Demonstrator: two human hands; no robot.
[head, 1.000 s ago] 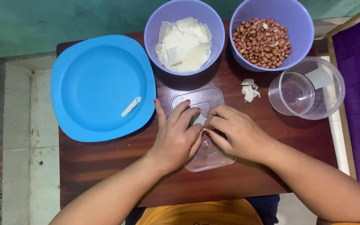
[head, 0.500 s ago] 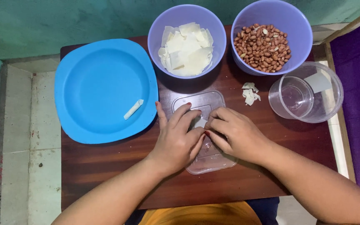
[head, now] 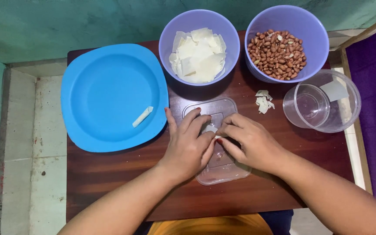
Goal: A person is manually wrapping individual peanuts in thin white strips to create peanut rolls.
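My left hand and my right hand meet over a clear plastic lid lying flat on the dark wooden table. Between the fingertips of both hands is a small white wrapper piece, pinched and mostly hidden. A blue plate to the left holds one small rolled white piece. Behind the hands stand a purple bowl of white wrapper squares and a purple bowl of peanuts.
A clear plastic container lies at the right with a white scrap inside. Small white wrapper scraps sit on the table beside it. A tiled floor lies left of the table and a purple surface to the right.
Both hands stay on the lid, with only slight finger shifts around the white piece. The view has shifted a little.
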